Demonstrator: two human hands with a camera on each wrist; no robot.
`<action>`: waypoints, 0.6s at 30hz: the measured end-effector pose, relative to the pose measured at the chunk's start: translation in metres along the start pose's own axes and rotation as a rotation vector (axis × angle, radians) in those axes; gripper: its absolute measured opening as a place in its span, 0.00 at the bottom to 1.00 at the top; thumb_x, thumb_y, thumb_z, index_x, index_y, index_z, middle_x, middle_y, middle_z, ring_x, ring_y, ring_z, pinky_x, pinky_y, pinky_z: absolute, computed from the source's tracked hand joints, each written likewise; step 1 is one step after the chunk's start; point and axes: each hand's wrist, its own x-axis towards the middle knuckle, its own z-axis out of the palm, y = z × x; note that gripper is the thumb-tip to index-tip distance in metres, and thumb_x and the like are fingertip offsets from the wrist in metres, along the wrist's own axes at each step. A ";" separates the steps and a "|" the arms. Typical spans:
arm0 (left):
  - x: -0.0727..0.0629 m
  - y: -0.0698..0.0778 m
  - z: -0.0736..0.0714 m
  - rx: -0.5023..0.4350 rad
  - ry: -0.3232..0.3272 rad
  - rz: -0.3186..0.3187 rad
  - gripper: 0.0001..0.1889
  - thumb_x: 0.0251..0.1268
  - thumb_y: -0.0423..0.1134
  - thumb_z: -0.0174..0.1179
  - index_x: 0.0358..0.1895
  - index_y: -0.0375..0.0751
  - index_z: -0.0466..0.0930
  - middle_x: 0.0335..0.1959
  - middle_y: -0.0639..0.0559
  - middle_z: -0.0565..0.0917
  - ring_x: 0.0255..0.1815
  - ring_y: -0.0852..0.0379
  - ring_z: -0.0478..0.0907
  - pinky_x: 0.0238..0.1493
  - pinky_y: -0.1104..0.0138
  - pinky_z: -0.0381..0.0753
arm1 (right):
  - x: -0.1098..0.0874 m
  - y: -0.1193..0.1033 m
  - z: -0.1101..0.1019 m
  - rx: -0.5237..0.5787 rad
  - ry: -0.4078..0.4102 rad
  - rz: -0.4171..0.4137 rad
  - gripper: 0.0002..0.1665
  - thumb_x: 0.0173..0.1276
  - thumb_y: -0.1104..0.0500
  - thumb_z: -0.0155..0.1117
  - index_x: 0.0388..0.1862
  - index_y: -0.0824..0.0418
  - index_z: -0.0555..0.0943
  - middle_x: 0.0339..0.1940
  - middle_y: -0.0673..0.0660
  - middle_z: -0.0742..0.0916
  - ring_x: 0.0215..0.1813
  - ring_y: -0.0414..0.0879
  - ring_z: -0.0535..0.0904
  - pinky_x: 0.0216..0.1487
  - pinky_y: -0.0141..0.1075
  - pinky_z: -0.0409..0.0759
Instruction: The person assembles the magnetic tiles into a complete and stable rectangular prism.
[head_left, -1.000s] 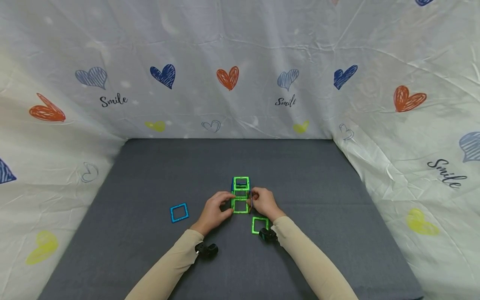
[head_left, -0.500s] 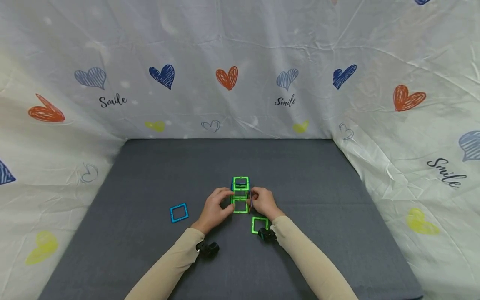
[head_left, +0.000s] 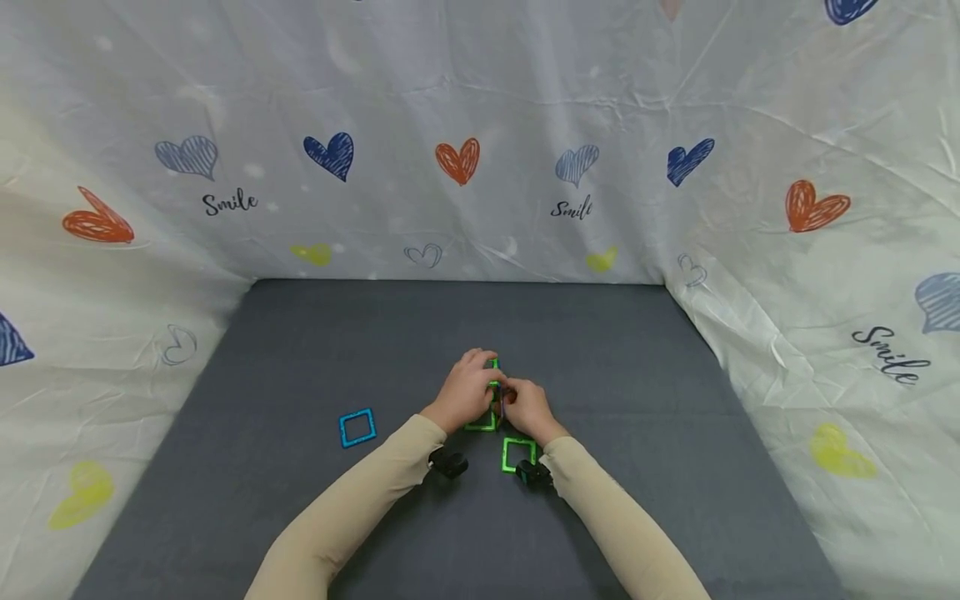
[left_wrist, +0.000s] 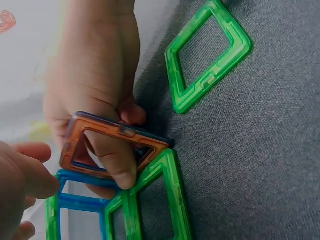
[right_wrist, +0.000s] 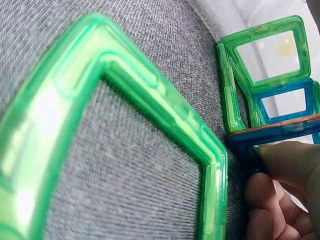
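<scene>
My right fingers (left_wrist: 118, 162) are pinching an orange-and-blue magnetic tile (left_wrist: 102, 125), holding it upright along the 3 o'clock side of the green-and-blue tile structure (left_wrist: 176, 195), presumably so their edges are meeting. My left fingers (left_wrist: 36, 174) are arching loosely apart over the structure, perhaps for steadying it. On the counter (head_left: 360, 333), a green tile (left_wrist: 214, 76) is lying at 5 o'clock, a blue tile (head_left: 360, 441) near 9 o'clock, within reach.

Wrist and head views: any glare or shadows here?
Right wrist: bright white glare on the near green frame. Left wrist: dark shadow on the cloth beside the right hand. Head: soft shadow beside the left sleeve.
</scene>
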 end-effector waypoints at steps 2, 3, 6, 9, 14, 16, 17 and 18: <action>0.002 0.001 0.003 0.027 -0.019 -0.006 0.14 0.67 0.26 0.60 0.45 0.47 0.91 0.66 0.39 0.79 0.72 0.32 0.70 0.67 0.41 0.76 | 0.000 0.001 0.000 -0.001 0.006 -0.011 0.10 0.73 0.68 0.55 0.35 0.59 0.82 0.14 0.48 0.67 0.16 0.41 0.58 0.24 0.32 0.60; 0.002 0.001 0.003 0.033 -0.023 -0.009 0.14 0.67 0.26 0.60 0.43 0.48 0.91 0.66 0.39 0.79 0.72 0.33 0.70 0.67 0.41 0.76 | 0.000 0.001 0.000 -0.001 0.009 -0.018 0.11 0.73 0.68 0.55 0.33 0.58 0.81 0.14 0.48 0.67 0.16 0.41 0.58 0.24 0.32 0.60; 0.003 0.002 0.004 0.042 -0.024 -0.012 0.13 0.67 0.26 0.60 0.40 0.49 0.91 0.66 0.40 0.79 0.72 0.33 0.70 0.69 0.41 0.74 | -0.001 0.001 0.000 0.003 0.020 -0.039 0.14 0.72 0.69 0.55 0.26 0.57 0.76 0.14 0.49 0.68 0.16 0.41 0.60 0.24 0.32 0.60; 0.005 0.001 0.006 0.050 -0.022 -0.010 0.13 0.68 0.27 0.60 0.39 0.50 0.91 0.66 0.41 0.79 0.72 0.33 0.70 0.70 0.40 0.72 | -0.001 0.002 -0.001 0.004 0.027 -0.045 0.16 0.71 0.69 0.56 0.24 0.56 0.74 0.14 0.49 0.69 0.17 0.42 0.61 0.24 0.33 0.61; 0.008 0.000 0.010 0.100 -0.015 0.003 0.14 0.69 0.26 0.59 0.38 0.50 0.90 0.65 0.43 0.80 0.71 0.36 0.72 0.71 0.42 0.73 | 0.000 0.002 -0.001 -0.007 0.025 -0.040 0.16 0.71 0.68 0.58 0.22 0.55 0.72 0.15 0.48 0.69 0.17 0.42 0.61 0.25 0.32 0.61; 0.009 -0.001 0.012 0.108 -0.010 0.008 0.14 0.69 0.26 0.58 0.37 0.50 0.90 0.64 0.43 0.80 0.70 0.36 0.72 0.71 0.42 0.72 | 0.000 0.002 -0.001 -0.008 0.023 -0.044 0.17 0.70 0.68 0.58 0.22 0.55 0.71 0.15 0.49 0.68 0.18 0.42 0.61 0.26 0.33 0.61; 0.010 -0.001 0.013 0.110 -0.006 0.010 0.14 0.69 0.26 0.58 0.37 0.50 0.90 0.64 0.43 0.81 0.70 0.37 0.72 0.71 0.42 0.72 | 0.000 0.002 -0.002 -0.010 0.023 -0.046 0.17 0.70 0.68 0.58 0.21 0.54 0.71 0.15 0.49 0.68 0.18 0.42 0.61 0.26 0.33 0.61; 0.010 -0.001 0.014 0.113 -0.001 0.012 0.14 0.70 0.26 0.58 0.37 0.50 0.90 0.64 0.43 0.81 0.70 0.37 0.72 0.70 0.42 0.73 | 0.000 0.002 -0.002 -0.011 0.024 -0.048 0.18 0.70 0.68 0.58 0.21 0.54 0.70 0.15 0.49 0.68 0.18 0.42 0.61 0.26 0.33 0.61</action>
